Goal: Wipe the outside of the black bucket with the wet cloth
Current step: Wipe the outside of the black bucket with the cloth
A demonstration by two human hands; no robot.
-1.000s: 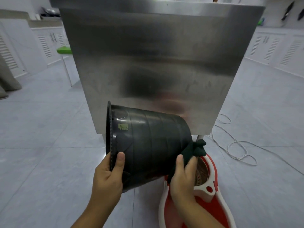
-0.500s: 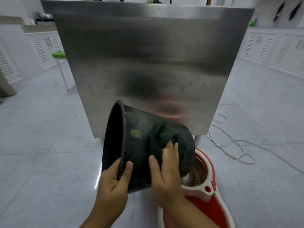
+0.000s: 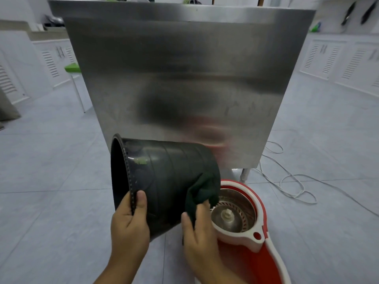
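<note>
Two hands are being used: the black bucket (image 3: 164, 181), held tilted above the floor, is being pinched at its rim by the left hand (image 3: 129, 226), while the wet cloth (image 3: 202, 191) is being pressed near its base by the right hand (image 3: 200, 236). A slip is being risked by that narrow rim pinch.

Red mop bucket (image 3: 264, 261) — near end cut off below.

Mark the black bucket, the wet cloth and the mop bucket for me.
black bucket (image 3: 170, 177), head view, ribbed outer side wall.
wet cloth (image 3: 202, 190), head view, bunched dark fold.
mop bucket (image 3: 264, 261), head view, red inner wall.
</note>
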